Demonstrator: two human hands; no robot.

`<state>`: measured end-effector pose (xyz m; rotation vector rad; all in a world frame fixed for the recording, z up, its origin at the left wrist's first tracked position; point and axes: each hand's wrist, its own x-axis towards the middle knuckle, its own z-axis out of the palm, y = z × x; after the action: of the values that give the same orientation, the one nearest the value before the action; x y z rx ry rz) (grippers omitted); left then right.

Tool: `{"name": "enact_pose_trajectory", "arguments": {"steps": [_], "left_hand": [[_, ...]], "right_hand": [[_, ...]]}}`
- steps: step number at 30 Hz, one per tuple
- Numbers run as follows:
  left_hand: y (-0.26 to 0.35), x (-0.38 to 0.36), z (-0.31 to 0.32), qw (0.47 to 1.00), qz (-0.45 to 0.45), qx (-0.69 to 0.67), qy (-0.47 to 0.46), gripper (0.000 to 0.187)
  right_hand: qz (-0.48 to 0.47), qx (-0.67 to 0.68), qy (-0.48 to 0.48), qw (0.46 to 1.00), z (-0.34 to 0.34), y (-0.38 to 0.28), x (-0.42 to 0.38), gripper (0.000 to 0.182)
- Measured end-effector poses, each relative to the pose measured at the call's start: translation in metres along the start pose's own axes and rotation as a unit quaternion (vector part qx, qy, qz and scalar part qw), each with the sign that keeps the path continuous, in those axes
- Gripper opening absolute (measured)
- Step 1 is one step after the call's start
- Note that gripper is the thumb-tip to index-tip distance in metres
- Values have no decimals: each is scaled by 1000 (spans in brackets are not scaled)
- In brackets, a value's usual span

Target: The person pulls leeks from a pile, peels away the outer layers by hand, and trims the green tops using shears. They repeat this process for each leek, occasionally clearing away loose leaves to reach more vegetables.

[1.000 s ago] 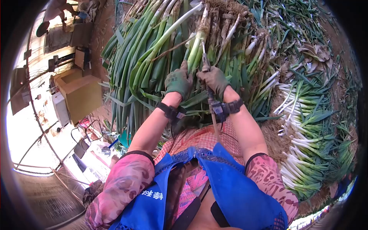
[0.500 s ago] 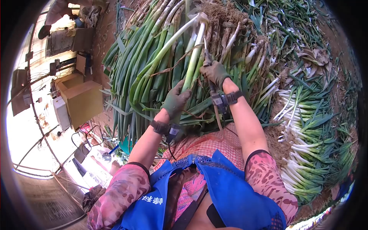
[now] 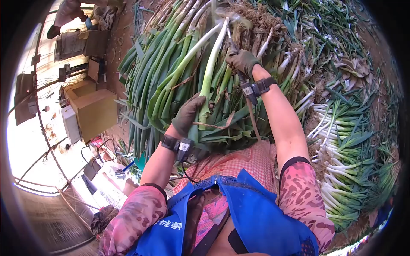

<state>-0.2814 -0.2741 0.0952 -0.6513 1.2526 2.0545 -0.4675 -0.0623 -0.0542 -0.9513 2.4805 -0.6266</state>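
Scallion in hand: long green onion with a white stalk point(image 3: 212, 64), lifted over the heap, root end up near the top edge, green end low; its root tip is blurred.
Far left: tan cardboard box point(image 3: 95, 112) on pale ground; the clutter around it is washed out by glare and hard to name.
Top left corner: another person's sleeve and dark-gloved hand point(image 3: 54, 30), mostly cut off by the rim of the view.
Left hand point(image 3: 189, 114): in a dark green work glove, fingers closed round the scallion's green lower part; black wrist strap with a small device below it.
Heap: big pile of unpeeled green onions with dirty roots point(image 3: 171, 64), behind both hands; its top runs out of view.
Right hand point(image 3: 242, 61): gloved, clenched round a thin tool handle point(image 3: 245, 83); the tip meets the stalk's white end, and what kind of blade it has cannot be told.
Right side: rows of cleaned white-stalked onions point(image 3: 341, 141) on the ground, warped and dim toward the edge.
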Motion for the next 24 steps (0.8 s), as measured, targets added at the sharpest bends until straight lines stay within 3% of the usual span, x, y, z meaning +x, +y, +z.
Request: {"name": "enact_pose_trajectory", "arguments": {"steps": [2,3,6,7,8,9,10,12,14,16,17,20,24], "left_hand": [[5,-4,-7,999,0,-42,-33,48],[9,-7,-7,1000,2,-18,16,49],[39,-5,-28,974,18,188,122,51],[45,-2,-39,873,22,451,184,50],[46,3,-47,698,27,677,230,50],[35,11,-48,515,70,802,295,44],[22,18,-46,550,104,784,270,43],[-13,26,-37,619,165,738,213,41],[-59,38,-10,608,122,760,197,40],[-79,57,10,503,49,841,195,44],[-78,71,17,517,-17,829,213,44],[-67,97,17,545,-25,799,252,43],[-39,80,10,668,-25,703,244,42]], "right_hand": [[22,98,21,995,8,-2,-5,9],[37,153,31,987,12,-1,-10,12],[96,294,29,951,33,12,-44,16],[110,308,16,945,43,9,-58,15],[166,361,-3,918,38,-12,-80,17],[224,410,-16,884,32,-34,-103,21],[328,534,-17,779,10,-71,-126,27],[363,546,-58,753,22,-107,-161,35],[337,472,-31,814,58,-129,-188,37],[336,518,-64,784,73,-150,-205,39],[338,516,-61,785,77,-152,-206,39],[368,533,-44,761,79,-152,-202,40],[341,545,-11,766,61,-152,-208,41]]}}
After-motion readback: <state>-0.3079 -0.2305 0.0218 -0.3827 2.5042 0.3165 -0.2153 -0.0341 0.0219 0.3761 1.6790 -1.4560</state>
